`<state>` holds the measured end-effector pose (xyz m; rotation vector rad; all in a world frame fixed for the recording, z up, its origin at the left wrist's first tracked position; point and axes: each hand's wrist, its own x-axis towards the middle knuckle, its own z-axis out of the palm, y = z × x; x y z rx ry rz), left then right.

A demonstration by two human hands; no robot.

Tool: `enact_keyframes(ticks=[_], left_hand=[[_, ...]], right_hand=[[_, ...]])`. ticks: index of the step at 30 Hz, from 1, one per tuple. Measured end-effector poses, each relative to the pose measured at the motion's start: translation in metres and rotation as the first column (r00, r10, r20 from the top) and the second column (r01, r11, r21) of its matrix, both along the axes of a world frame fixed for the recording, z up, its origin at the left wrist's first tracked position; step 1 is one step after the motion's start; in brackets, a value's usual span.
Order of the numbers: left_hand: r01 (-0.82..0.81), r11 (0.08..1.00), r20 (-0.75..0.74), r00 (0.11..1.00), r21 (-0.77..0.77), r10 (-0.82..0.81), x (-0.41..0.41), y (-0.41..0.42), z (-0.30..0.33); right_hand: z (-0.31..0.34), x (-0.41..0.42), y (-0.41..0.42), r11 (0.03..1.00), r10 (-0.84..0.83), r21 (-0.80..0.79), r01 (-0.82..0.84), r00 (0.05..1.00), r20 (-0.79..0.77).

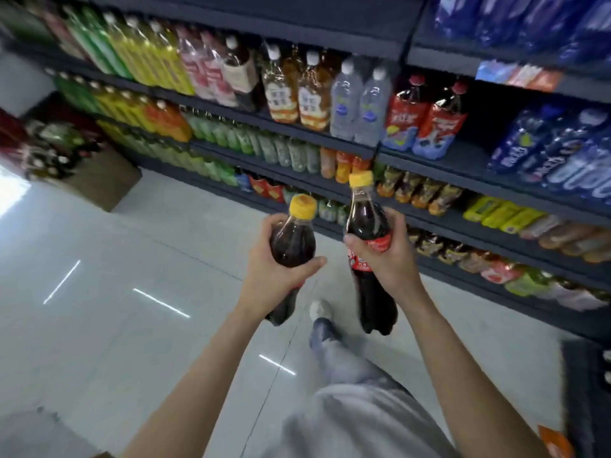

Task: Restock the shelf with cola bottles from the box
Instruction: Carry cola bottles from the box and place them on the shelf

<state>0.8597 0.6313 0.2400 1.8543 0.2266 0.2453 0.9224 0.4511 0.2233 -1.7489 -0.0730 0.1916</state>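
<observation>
The left hand (277, 276) grips one cola bottle (291, 242) around its upper body: the fingers curl over the far side and the thumb crosses the near side, below the yellow cap. This bottle stands roughly upright, cap tilted up toward the camera, base pointing at the floor (132, 259). The right hand (386, 256) grips a second cola bottle (370, 246) at its red label, thumb on the left side, fingers wrapped around the right. Its long axis runs near vertical, yellow cap up toward the shelf (446, 160), base hanging below the wrist. Both bottles are held in the air just beside each other, in front of the shelf's lower front edges.
</observation>
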Motion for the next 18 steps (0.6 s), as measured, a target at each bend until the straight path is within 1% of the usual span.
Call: enact_keyframes(ticks=[2,5,9,13,18], left_hand=[[-0.094,0.995,0.038,0.995,-0.013,0.095,0.036,0.028,0.007],[-0.221,0.974,0.145,0.964,-0.041,0.225,0.090,0.074,0.025],[-0.243,0.970,0.317,0.919,-0.009,0.234,0.165,0.137,0.053],[-0.243,0.970,0.436,0.872,-0.009,0.222,0.244,0.189,0.079],[-0.188,0.982,0.568,0.811,0.029,0.139,0.350,0.254,0.100]], right_hand=[[0.010,0.049,0.038,0.998,0.061,0.023,-0.061,0.998,0.029],[0.034,0.119,0.091,0.993,0.092,0.067,-0.099,0.991,0.092],[0.074,0.192,0.152,0.983,0.106,0.121,-0.140,0.961,0.254],[0.105,0.257,0.206,0.986,-0.015,0.159,-0.057,0.908,0.419],[0.129,0.339,0.262,0.971,-0.191,0.226,0.075,0.811,0.553]])
